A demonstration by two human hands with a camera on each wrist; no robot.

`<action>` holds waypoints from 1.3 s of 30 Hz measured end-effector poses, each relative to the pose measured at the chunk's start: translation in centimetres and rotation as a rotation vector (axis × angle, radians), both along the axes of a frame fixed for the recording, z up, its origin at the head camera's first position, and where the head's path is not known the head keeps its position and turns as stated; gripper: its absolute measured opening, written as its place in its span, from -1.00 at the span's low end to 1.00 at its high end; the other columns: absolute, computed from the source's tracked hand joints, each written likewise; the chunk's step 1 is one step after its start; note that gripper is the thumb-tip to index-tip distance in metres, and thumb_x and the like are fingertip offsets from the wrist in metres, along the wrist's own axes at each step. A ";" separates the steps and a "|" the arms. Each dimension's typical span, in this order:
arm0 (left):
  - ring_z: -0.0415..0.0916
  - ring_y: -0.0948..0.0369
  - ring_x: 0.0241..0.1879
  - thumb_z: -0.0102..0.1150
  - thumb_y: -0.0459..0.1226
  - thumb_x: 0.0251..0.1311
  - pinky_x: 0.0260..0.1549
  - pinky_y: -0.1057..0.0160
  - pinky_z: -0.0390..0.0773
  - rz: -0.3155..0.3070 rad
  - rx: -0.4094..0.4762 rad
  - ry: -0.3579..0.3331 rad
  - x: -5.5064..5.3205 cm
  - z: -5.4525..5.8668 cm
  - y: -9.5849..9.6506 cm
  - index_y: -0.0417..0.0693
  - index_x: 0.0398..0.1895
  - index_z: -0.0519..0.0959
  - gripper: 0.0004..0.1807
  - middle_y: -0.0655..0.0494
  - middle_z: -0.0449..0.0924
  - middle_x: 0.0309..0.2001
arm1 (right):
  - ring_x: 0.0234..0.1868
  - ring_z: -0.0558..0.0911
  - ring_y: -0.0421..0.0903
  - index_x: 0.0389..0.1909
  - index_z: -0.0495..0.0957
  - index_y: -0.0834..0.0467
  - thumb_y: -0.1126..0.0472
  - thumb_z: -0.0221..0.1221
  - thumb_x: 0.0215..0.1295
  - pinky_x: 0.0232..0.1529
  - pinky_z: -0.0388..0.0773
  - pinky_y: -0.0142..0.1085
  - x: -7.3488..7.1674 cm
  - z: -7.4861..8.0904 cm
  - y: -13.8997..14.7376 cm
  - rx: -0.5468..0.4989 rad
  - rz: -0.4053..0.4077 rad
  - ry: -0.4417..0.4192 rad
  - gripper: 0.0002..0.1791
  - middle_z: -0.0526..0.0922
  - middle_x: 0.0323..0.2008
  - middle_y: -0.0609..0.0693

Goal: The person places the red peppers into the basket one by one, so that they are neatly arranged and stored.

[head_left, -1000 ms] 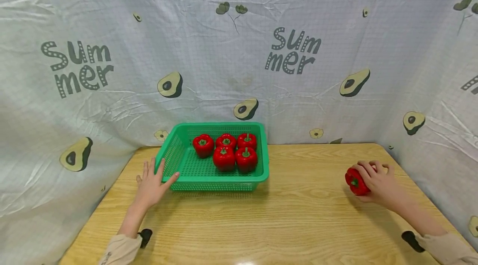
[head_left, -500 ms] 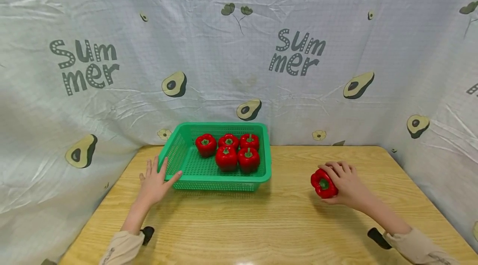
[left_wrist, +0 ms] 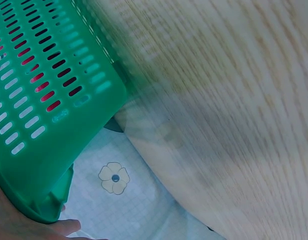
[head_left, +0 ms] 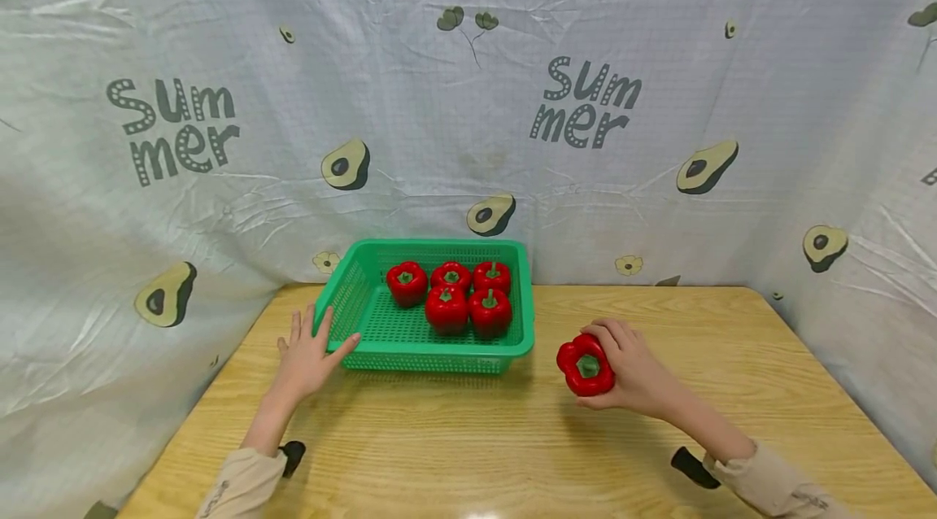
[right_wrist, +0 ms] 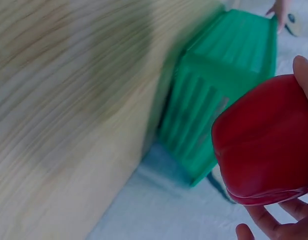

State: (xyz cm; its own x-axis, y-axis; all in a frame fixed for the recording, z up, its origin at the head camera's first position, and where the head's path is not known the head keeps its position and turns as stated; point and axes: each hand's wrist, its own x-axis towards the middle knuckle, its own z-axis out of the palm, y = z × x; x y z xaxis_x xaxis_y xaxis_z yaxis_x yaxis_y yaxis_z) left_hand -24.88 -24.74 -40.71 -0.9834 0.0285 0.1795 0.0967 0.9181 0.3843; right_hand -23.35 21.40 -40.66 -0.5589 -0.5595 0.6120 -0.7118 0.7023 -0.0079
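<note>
My right hand (head_left: 633, 368) grips a red bell pepper (head_left: 586, 366), its green stem end facing the left front. In the right wrist view the same pepper (right_wrist: 266, 145) sits between thumb and fingers, overlapping the basket behind it. The green plastic basket (head_left: 439, 349) stands a short way to the left, with several red bell peppers (head_left: 446, 310) inside, mostly toward its right side. At the basket's front left corner rests my left hand (head_left: 303, 356), fingers spread and straight along the rim. The left wrist view shows the slotted basket wall (left_wrist: 44, 150) with fingertips below its rim.
The wooden table (head_left: 454, 438) carries the basket near its back edge. A pale curtain (head_left: 410, 96) printed with avocados and lettering hangs behind and along both sides. Each wrist has a black strap piece (head_left: 694, 468) below the sleeve cuff.
My right hand has carried the bell pepper leftward from the table's right side toward the basket, its stem end turning more to the camera. The left hand has stayed at the basket corner.
</note>
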 end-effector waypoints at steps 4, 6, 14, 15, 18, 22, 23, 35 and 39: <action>-0.44 -0.35 0.32 -0.20 0.20 0.21 0.02 -0.52 -0.24 0.001 0.002 -0.005 0.0 0.0 0.1 -0.29 0.38 -0.07 -0.09 -0.40 -0.34 0.37 | -0.07 0.40 -0.03 -0.02 0.37 0.22 -0.51 0.11 -0.24 -0.20 0.41 -0.10 0.1 0.2 -1.4 -0.035 0.034 0.010 -0.04 0.43 -0.10 0.06; -0.44 -0.35 0.32 -0.21 0.20 0.21 0.02 -0.52 -0.24 0.003 0.001 -0.008 0.0 0.1 0.1 -0.29 0.38 -0.07 -0.09 -0.40 -0.34 0.37 | -0.07 0.42 -0.03 0.00 0.37 0.21 -0.47 0.16 -0.25 -0.20 0.42 -0.09 0.1 0.4 -2.1 -0.037 0.046 0.017 -0.05 0.43 -0.09 0.05; -0.45 -0.35 0.32 -0.20 0.20 0.20 0.02 -0.53 -0.25 0.004 0.006 -0.005 0.0 0.2 0.0 -0.30 0.37 -0.07 -0.09 -0.40 -0.34 0.37 | -0.07 0.44 -0.07 0.03 0.39 0.16 -0.28 0.39 -0.38 -0.20 0.39 -0.14 0.3 1.3 -5.0 -0.068 0.089 -0.012 -0.08 0.46 -0.07 0.00; -0.45 -0.35 0.32 -0.20 0.20 0.20 0.02 -0.53 -0.25 0.004 0.005 -0.002 0.0 0.2 0.0 -0.30 0.37 -0.07 -0.09 -0.40 -0.33 0.37 | -0.07 0.43 -0.07 0.03 0.39 0.15 -0.29 0.38 -0.36 -0.19 0.39 -0.14 0.2 1.4 -5.4 -0.072 0.090 -0.018 -0.09 0.46 -0.07 -0.01; -0.44 -0.35 0.32 -0.21 0.20 0.21 0.02 -0.52 -0.24 0.004 -0.001 -0.002 -0.1 0.2 0.1 -0.30 0.37 -0.06 -0.09 -0.40 -0.33 0.37 | -0.09 0.41 -0.09 0.01 0.40 0.16 -0.33 0.33 -0.31 -0.17 0.38 -0.13 0.1 1.8 -6.7 -0.092 0.096 -0.019 -0.12 0.48 -0.10 -0.02; -0.43 -0.35 0.32 -0.21 0.20 0.21 0.03 -0.52 -0.23 0.006 -0.007 -0.008 0.0 0.2 0.1 -0.29 0.38 -0.07 -0.10 -0.40 -0.34 0.37 | -0.13 0.40 -0.12 -0.01 0.39 0.17 -0.40 0.23 -0.22 -0.16 0.39 -0.13 0.0 2.3 -8.4 -0.145 0.111 -0.026 -0.13 0.50 -0.15 -0.04; -0.43 -0.35 0.32 -0.21 0.20 0.21 0.03 -0.52 -0.23 0.007 -0.007 -0.009 0.0 0.2 0.1 -0.29 0.38 -0.07 -0.10 -0.40 -0.33 0.37 | -0.13 0.40 -0.13 -0.01 0.38 0.18 -0.42 0.19 -0.19 -0.15 0.39 -0.13 0.0 2.5 -8.9 -0.163 0.114 -0.034 -0.13 0.50 -0.15 -0.04; -0.44 -0.35 0.32 -0.20 0.19 0.21 0.04 -0.51 -0.22 0.014 -0.005 -0.006 0.1 0.0 0.0 -0.30 0.38 -0.07 -0.10 -0.39 -0.34 0.37 | 0.00 0.37 -0.08 0.01 0.31 0.21 -0.36 0.20 -0.12 -0.12 0.38 -0.11 -0.7 3.4 -16.0 -0.501 0.104 -0.257 -0.16 0.41 -0.07 0.03; -0.43 -0.34 0.33 -0.20 0.19 0.21 0.04 -0.51 -0.22 0.017 -0.004 0.005 0.1 0.1 0.1 -0.29 0.38 -0.06 -0.10 -0.39 -0.33 0.37 | 0.07 0.33 -0.05 0.09 0.28 0.21 -0.10 0.33 -0.10 -0.05 0.26 -0.01 -1.3 3.5 -18.3 -0.546 0.097 -0.296 -0.22 0.39 -0.02 0.04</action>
State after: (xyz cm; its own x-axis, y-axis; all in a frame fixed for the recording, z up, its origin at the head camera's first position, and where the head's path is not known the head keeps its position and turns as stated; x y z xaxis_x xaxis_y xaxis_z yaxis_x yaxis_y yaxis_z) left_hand -24.81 -24.60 -40.60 -0.9829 0.0126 0.1838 0.0830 0.9210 0.3805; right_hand -24.63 3.15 -37.16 -0.7110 -0.2666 0.6507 -0.6847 0.4734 -0.5542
